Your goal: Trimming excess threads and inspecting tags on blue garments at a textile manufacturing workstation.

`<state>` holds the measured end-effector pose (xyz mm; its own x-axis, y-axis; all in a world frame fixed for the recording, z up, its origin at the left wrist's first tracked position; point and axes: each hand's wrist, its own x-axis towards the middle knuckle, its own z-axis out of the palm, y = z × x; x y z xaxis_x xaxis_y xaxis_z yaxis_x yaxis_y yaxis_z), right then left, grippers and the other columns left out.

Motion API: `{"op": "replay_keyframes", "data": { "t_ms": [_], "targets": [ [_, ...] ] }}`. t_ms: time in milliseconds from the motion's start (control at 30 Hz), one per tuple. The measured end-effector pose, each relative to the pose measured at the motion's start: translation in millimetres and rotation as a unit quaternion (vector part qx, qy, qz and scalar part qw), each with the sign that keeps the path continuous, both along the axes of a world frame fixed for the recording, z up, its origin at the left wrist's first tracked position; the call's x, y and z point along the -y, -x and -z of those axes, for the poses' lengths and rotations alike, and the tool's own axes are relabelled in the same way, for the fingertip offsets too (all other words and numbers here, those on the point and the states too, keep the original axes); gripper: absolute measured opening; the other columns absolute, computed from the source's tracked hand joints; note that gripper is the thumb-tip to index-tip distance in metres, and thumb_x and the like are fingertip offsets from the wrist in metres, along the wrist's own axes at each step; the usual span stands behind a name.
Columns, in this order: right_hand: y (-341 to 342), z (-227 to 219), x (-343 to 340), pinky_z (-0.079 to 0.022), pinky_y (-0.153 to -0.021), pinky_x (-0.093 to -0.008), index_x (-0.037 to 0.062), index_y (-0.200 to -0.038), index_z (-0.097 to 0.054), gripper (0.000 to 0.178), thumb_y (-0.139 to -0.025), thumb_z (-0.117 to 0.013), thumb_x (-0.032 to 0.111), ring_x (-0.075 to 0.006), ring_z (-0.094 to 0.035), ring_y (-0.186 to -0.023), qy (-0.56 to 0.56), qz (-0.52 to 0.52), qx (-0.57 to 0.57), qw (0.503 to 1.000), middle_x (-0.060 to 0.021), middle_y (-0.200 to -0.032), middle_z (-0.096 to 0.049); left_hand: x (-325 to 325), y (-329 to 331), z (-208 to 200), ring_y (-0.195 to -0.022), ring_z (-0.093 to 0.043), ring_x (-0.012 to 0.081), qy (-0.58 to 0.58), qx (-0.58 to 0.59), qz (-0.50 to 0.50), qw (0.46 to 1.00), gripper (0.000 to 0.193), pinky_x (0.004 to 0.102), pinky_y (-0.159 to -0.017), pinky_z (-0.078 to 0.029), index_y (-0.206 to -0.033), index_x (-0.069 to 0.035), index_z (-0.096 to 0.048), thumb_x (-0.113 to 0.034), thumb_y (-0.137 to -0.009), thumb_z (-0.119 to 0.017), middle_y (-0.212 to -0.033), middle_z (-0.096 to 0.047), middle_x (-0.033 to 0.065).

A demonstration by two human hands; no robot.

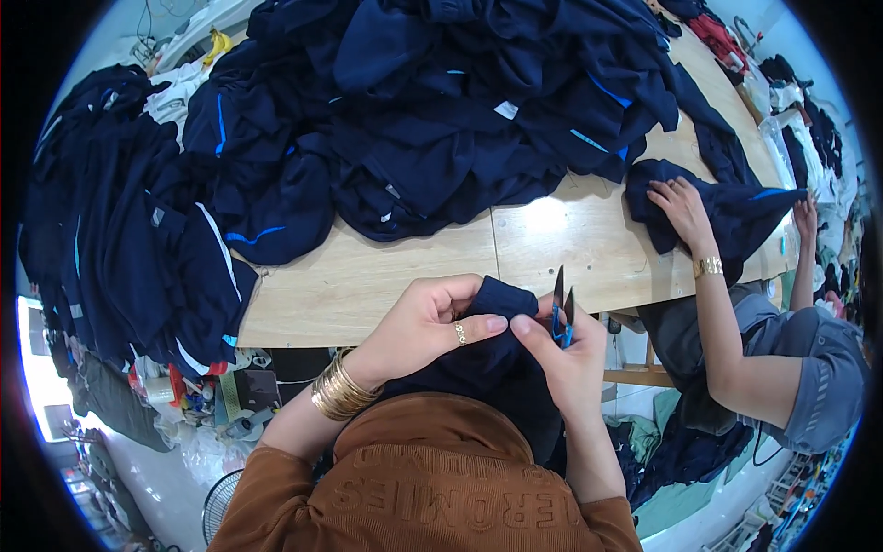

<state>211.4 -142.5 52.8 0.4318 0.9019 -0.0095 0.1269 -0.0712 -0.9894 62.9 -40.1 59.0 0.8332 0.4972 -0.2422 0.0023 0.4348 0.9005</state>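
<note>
Close to my body, a dark navy garment (504, 296) is pinched between both hands, its folded edge turned up toward me. My left hand (451, 317), with a ring and several gold bangles at the wrist, grips the garment's left side between thumb and fingers. My right hand (566, 354) presses its thumb on the garment's right side. Tucked in that same hand is a small pair of thread snips (563, 317) with blue handles, dark blades pointing up and apart. The rest of the garment hangs down toward my lap, partly hidden by my hands.
A wooden table (405, 285) bears a large heap of navy garments (441, 120); more garments (120, 212) hang over its left end. At right, a co-worker's hand (682, 213) lies on another navy garment (736, 216). A fan (219, 506) stands low at left.
</note>
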Motion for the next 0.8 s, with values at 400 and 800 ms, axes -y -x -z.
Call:
{"op": "replay_keyframes", "data": {
  "t_ms": [400,800],
  "targets": [
    [4.4,-0.7,-0.3,-0.031,-0.053,-0.0183,0.0013,-0.073,-0.053,0.013,-0.082,-0.060,0.005,-0.0039,-0.038,-0.057,-0.054,0.001,-0.155,0.986,0.0017,-0.067,-0.045,3.6,-2.5,5.5,-0.080,-0.054,0.0040,-0.080,0.022,-0.002,0.997,0.029,0.0199,-0.072,-0.045,-0.104,0.002,-0.057,-0.012,-0.081,-0.066,-0.092,-0.062,0.0012],
    [3.1,-7.5,-1.7,-0.028,-0.045,-0.0173,0.0004,-0.075,-0.054,0.013,-0.082,-0.062,0.007,-0.0022,-0.036,-0.051,-0.032,0.022,-0.141,0.989,0.0021,-0.068,-0.046,3.4,0.0,2.1,-0.085,-0.054,0.0055,-0.020,0.033,-0.004,0.999,0.029,0.0205,-0.076,-0.045,-0.109,0.002,-0.056,-0.008,-0.082,-0.063,-0.096,-0.061,0.0019]
  ]
}}
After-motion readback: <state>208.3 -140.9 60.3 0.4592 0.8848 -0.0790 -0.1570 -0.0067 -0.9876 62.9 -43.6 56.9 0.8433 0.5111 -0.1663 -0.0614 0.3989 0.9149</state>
